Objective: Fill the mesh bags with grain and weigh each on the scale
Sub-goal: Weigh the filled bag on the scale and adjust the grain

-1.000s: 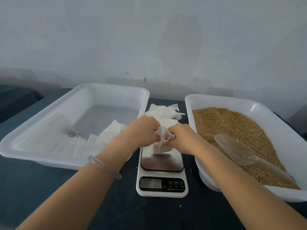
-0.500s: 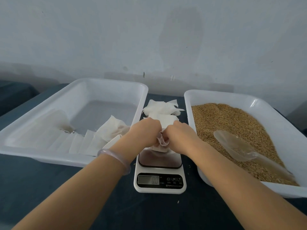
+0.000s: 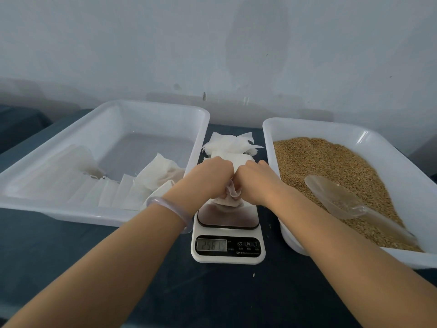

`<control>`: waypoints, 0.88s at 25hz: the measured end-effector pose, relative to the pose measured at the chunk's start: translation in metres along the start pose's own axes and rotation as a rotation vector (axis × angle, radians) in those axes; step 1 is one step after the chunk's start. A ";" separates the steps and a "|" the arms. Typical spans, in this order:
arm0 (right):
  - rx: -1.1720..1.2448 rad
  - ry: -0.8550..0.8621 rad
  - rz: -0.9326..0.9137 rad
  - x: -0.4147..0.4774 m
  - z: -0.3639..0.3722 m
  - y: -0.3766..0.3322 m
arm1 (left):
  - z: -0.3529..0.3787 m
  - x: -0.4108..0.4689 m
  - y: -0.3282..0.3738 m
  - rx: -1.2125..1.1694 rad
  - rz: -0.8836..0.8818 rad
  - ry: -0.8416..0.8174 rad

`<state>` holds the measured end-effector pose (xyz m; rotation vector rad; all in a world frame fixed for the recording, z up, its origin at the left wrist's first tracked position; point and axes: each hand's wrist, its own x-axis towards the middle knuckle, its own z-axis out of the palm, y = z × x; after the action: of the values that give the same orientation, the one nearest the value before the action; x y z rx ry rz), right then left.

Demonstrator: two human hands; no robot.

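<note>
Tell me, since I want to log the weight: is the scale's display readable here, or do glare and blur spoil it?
Head view: the white digital scale shows lit digits on its grey display, but they are smeared, so I cannot read them reliably; its steel platform mirrors the hands; wide-angle distortion bows the white plastic trays' rims.

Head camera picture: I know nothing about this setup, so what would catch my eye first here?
Probably the two bare hands, left hand and right hand, meeting at the centre and pinching a small white mesh bag over the scale, whose display is lit. Next, the white tray on the right heaped with golden grain, a clear scoop lying on it. On the left, another tray holds white bags.
</note>
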<state>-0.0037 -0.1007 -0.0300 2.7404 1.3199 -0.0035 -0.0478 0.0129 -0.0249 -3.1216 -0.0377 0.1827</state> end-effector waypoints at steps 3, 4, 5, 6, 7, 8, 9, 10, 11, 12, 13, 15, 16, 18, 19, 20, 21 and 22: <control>-0.018 0.012 -0.002 -0.002 -0.001 0.000 | -0.003 -0.003 0.000 0.044 0.046 -0.021; -0.013 0.013 -0.003 -0.002 -0.001 0.000 | -0.004 -0.004 -0.002 0.039 0.063 -0.025; -0.004 0.018 -0.003 -0.003 -0.001 0.000 | -0.005 -0.004 -0.004 0.013 0.079 -0.031; 0.016 0.020 -0.006 -0.005 -0.002 0.000 | -0.004 -0.006 -0.007 -0.026 0.096 -0.029; 0.053 0.023 -0.014 -0.006 -0.002 0.002 | -0.003 -0.008 -0.009 -0.083 0.107 -0.020; 0.103 0.023 -0.016 -0.008 -0.002 0.005 | -0.002 -0.011 -0.011 -0.140 0.119 0.001; 0.155 0.023 -0.014 -0.010 -0.002 0.008 | -0.001 -0.015 -0.013 -0.184 0.122 0.025; 0.199 0.019 -0.003 -0.013 -0.002 0.011 | 0.001 -0.019 -0.015 -0.216 0.125 0.058; 0.247 0.021 0.015 -0.017 -0.003 0.014 | 0.002 -0.022 -0.017 -0.241 0.133 0.098; 0.299 0.037 0.038 -0.020 -0.005 0.017 | 0.002 -0.024 -0.019 -0.263 0.142 0.141; 0.348 0.062 0.053 -0.023 -0.007 0.018 | 0.002 -0.027 -0.021 -0.287 0.152 0.176; 0.421 0.124 0.064 -0.027 -0.010 0.021 | 0.000 -0.030 -0.027 -0.337 0.168 0.230; 0.449 0.151 0.071 -0.027 -0.011 0.021 | 0.000 -0.032 -0.029 -0.365 0.170 0.256; 0.489 0.187 0.097 -0.030 -0.011 0.023 | 0.000 -0.035 -0.031 -0.439 0.159 0.309; 0.502 0.194 0.100 -0.031 -0.011 0.023 | 0.001 -0.036 -0.031 -0.473 0.151 0.333; 0.509 0.197 0.096 -0.033 -0.011 0.023 | 0.002 -0.036 -0.030 -0.493 0.141 0.351; 0.515 0.197 0.087 -0.034 -0.011 0.022 | 0.003 -0.036 -0.030 -0.499 0.131 0.364; 0.522 0.194 0.081 -0.035 -0.011 0.021 | 0.003 -0.035 -0.029 -0.499 0.121 0.375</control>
<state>-0.0095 -0.1405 -0.0158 3.3017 1.4206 -0.0907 -0.0837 0.0408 -0.0234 -3.5890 0.1311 -0.4895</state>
